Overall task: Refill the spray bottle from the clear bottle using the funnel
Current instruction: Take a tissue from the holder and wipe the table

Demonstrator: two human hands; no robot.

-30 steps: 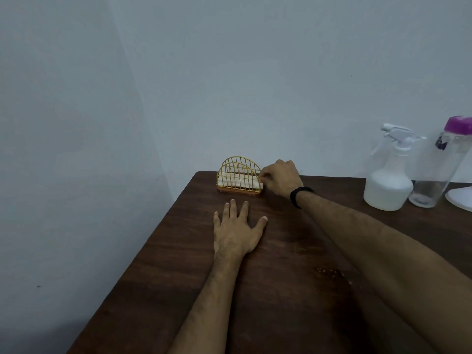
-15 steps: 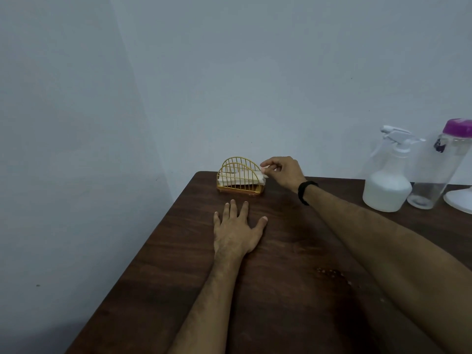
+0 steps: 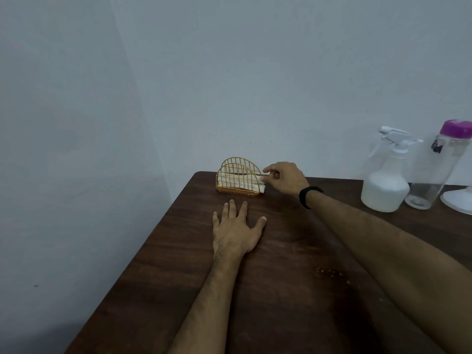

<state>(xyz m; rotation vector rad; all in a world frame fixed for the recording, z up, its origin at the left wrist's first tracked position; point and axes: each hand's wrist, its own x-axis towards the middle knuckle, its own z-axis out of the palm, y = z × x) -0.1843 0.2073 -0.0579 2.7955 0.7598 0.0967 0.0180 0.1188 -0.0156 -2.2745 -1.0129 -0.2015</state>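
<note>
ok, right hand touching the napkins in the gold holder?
Touching. The head view shows the right hand pinching the white napkin edge sticking out of the wire holder.

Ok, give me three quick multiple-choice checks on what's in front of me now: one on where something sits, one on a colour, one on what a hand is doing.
1. Where does the spray bottle stand?
A. left of the clear bottle
B. inside the wire napkin holder
C. under the left hand

2. What colour is the clear bottle's cap?
A. green
B. purple
C. black

3. What is the right hand doing?
A. lying flat on the table
B. gripping the spray bottle
C. pinching a napkin at the holder

Key: 1 A, the two bottles stand side by side at the far right. 2 B, the cap is plainly purple. 3 C, finger and thumb close on the white napkin's edge.
</note>
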